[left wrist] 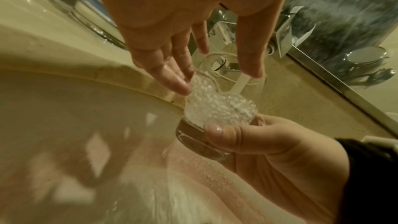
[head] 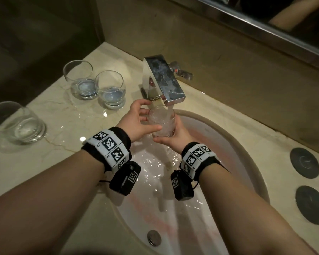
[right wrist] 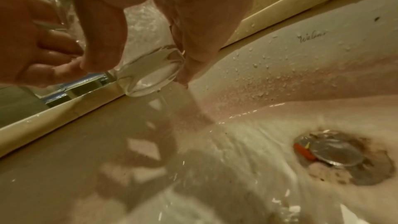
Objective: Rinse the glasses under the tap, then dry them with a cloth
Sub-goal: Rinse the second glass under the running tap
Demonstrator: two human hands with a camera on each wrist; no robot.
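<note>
A clear tumbler [head: 161,122] is upright under the chrome tap [head: 164,80], and running water foams inside it and spills into the sink [head: 247,153]. My right hand [head: 167,134] grips its thick base from below, thumb in front; the right wrist view shows that base [right wrist: 148,74] between thumb and fingers. My left hand [head: 147,116] has straight fingers [left wrist: 176,81] touching the tumbler's side and rim. Three more tumblers stand on the wet counter to the left: two with a little water [head: 79,80] [head: 110,89], and one nearer me [head: 17,122].
The tap lever [head: 180,70] sits behind the spout. A metal drain plug [head: 153,237] lies at the basin's near end. Two dark round mats [head: 304,162] [head: 311,205] lie on the counter at right. A mirror edge runs along the back wall.
</note>
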